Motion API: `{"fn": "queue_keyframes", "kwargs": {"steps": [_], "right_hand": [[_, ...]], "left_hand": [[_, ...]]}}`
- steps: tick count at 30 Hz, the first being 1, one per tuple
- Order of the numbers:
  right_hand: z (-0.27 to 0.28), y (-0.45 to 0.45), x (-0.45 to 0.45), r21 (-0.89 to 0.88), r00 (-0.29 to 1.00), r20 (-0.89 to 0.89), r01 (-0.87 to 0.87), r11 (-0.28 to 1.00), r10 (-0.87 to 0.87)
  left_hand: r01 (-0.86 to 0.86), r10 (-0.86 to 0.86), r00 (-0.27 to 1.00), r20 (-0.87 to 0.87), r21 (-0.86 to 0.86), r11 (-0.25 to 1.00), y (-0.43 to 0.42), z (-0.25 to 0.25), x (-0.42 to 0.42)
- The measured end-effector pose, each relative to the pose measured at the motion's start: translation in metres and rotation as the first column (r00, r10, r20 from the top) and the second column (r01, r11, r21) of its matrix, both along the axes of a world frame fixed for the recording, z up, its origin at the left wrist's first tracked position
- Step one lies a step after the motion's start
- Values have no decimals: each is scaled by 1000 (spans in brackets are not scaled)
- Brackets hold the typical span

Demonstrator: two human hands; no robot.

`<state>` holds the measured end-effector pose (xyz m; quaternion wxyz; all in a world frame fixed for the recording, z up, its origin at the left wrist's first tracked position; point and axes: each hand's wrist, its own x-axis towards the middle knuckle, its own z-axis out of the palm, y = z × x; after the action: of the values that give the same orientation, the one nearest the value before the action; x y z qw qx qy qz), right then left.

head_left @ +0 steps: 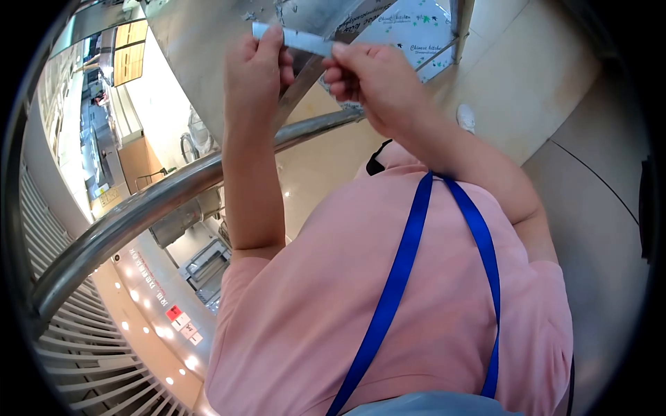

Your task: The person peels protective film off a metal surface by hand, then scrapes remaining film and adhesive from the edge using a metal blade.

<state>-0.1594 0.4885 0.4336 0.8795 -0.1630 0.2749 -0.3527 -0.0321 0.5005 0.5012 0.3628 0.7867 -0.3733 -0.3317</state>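
Note:
A short, flat, silvery strip with small dark marks is stretched between my two hands; its exact kind cannot be made out. My left hand pinches it near its left end, thumb on top and fingers curled below. At the right end my right hand grips it between thumb and curled fingers. Just beyond the hands lies a grey metal surface with scraps of torn, silvery material stuck to it.
A round metal rail curves under my left forearm. White sheeting printed "Chinese kitchen" sits behind my right hand, beside a metal post. Below are a tiled floor and a white shoe. A blue lanyard hangs over my pink shirt.

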Motion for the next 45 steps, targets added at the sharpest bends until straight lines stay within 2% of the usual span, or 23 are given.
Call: {"fn": "queue_keyframes", "kwargs": {"steps": [1,7,10,12,15,18,21,27,30,33,36,38,40,41,42,43,45], "right_hand": [[2,2,-2,15,999,-10,-40,999,40],[-3,-14,-3,-58,990,16,140,988,-140],[-2,-12,-8,8,998,20,61,998,-62],[-4,-16,-10,-9,995,41,94,996,-93],[-3,-26,-19,-23,990,47,130,991,-129],[-9,-40,-29,-8,991,52,124,992,-123],[-3,-40,-28,-38,991,35,132,991,-131],[-11,-43,-28,-152,983,-63,163,975,-174],[-4,-52,-40,-292,980,-147,89,952,-137],[8,-63,-44,-452,959,-270,-46,891,-87],[26,-82,-28,-449,971,-240,-92,889,-21],[44,-90,-17,-507,973,-229,-102,856,-20],[52,-99,-4,-756,943,-262,-69,651,-205],[59,-104,-2,-887,848,-362,-186,422,-386],[62,-107,1,-923,727,-380,-341,180,-572],[58,-114,5,-835,640,-485,-541,98,-597],[58,-104,8,-737,635,-499,-669,-96,-590]], "left_hand": [[-1,1,1000,-8,-13,1000,1,1,-1],[8,-8,1000,1,-109,994,-17,-6,-10],[-3,-1,999,-36,-107,994,-20,-11,-8],[40,-42,999,-26,-74,996,-17,-8,-11],[-14,18,999,47,-79,997,-37,-4,-31],[85,-85,996,4,-87,993,-57,-10,-31],[99,-92,994,63,-116,988,-60,-12,-33],[27,-34,998,-62,-113,993,-58,-21,-36],[-18,-29,968,-249,-184,983,-54,-14,-41],[-58,-28,962,-273,-299,953,-47,-11,-29],[-155,13,932,-362,-366,918,-32,-4,-13],[-219,24,922,-386,-469,855,-24,-6,7],[-327,44,873,-485,-516,791,-11,-3,26],[-402,52,822,-567,-514,758,-4,1,34],[-475,55,763,-644,-502,722,5,4,45],[-527,-25,660,-750,-487,697,10,-3,64],[-595,-111,500,-859,-434,676,24,-8,81]]}}
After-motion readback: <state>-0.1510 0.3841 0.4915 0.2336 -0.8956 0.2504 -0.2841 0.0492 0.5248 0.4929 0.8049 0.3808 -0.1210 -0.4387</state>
